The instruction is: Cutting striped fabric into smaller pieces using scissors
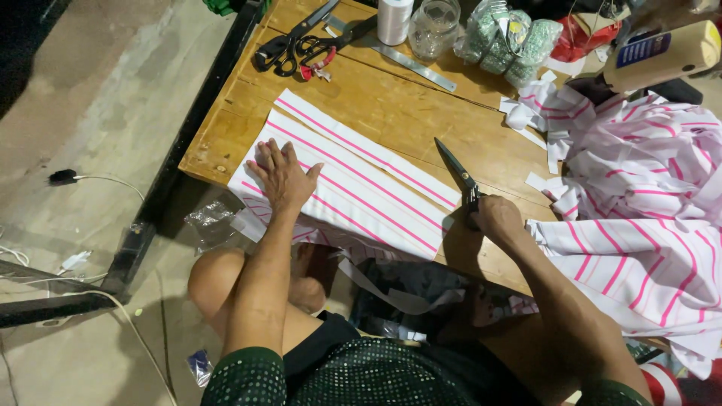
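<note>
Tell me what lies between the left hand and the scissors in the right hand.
Only the flat white cloth with pink stripes lies between the left hand and the scissors in the right hand, per the head view.

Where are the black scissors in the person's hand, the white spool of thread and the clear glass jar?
Black scissors (pixel 456 167): head view, on the blades.
White spool of thread (pixel 393 21): head view, its side.
Clear glass jar (pixel 434 30): head view, its wall.

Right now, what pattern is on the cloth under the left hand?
White cloth with thin pink stripes, clearest in the head view.
</note>
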